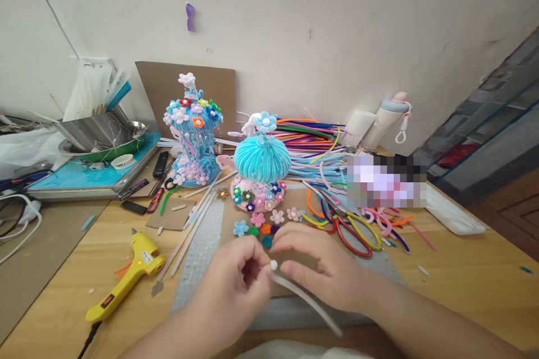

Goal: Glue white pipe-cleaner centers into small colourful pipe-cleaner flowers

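My left hand (238, 289) pinches a white pipe cleaner (310, 298) between thumb and forefinger. A small white coil (273, 265) sits at its pinched end, and the long tail curves down to the right. Around the coil, my right hand (324, 269) is held with thumb and fingers apart, gripping nothing. Beyond my fingertips lie several small pipe-cleaner flowers (257, 219) in pink, blue, green and orange. Behind them stands a turquoise pipe-cleaner dome (261, 158) on a flower-covered base (242, 202).
At left lies a yellow glue gun (138, 261) with its cord. Red-handled scissors (353, 235) rest at right among pipe-cleaner offcuts. A taller blue flower-covered piece (193, 118), pipe-cleaner bundles (311, 137), a metal bowl (99, 129) and a bottle (385, 120) stand toward the wall.
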A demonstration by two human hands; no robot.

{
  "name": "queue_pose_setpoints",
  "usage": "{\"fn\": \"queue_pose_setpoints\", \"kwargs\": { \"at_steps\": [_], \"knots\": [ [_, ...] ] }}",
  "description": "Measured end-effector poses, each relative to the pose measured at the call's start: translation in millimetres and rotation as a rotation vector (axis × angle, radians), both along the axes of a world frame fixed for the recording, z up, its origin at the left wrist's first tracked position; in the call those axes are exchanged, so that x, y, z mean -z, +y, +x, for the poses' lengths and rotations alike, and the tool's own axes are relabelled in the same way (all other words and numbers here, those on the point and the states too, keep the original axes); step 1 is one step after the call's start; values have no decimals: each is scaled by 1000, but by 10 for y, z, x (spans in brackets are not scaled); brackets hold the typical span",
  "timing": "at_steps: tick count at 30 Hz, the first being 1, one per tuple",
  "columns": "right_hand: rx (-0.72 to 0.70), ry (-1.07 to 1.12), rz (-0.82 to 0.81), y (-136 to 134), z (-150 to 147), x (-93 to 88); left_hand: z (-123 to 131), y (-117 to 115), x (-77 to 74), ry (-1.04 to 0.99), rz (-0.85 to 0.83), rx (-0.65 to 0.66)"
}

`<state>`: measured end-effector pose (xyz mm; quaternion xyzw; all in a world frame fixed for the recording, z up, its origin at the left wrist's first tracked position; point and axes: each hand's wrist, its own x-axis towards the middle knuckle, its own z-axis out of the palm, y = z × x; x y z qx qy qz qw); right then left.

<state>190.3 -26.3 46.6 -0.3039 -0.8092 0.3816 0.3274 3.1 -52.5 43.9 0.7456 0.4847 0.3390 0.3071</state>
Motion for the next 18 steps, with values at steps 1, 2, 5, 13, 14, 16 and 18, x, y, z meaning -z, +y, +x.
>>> {"fn": "queue_pose_setpoints", "kwargs": {
  "at_steps": [1, 2, 5, 13, 14, 16, 18],
  "knots": [
    [52, 35, -42, -57, 14, -80, -4, -59, -51, 42, 106, 23],
    [83, 57, -156, -118, 18, -148, -6, -113, -94, 79, 240, 39],
    [22, 83, -688, -293, -16, -264, -4, -244, -172, 184, 620, 65],
    [-137, 203, -952, -461, -98, -179, -27, -484, -248, 568, 816, 196],
    [-127, 214, -914, -470, -98, -166, -33, -514, -257, 595, 818, 199],
    [-114, 243, -846, -492, -99, -142, -49, -565, -264, 641, 816, 179],
    [-105, 263, -817, -516, -104, -112, -66, -602, -254, 679, 826, 156]
  ]
}}
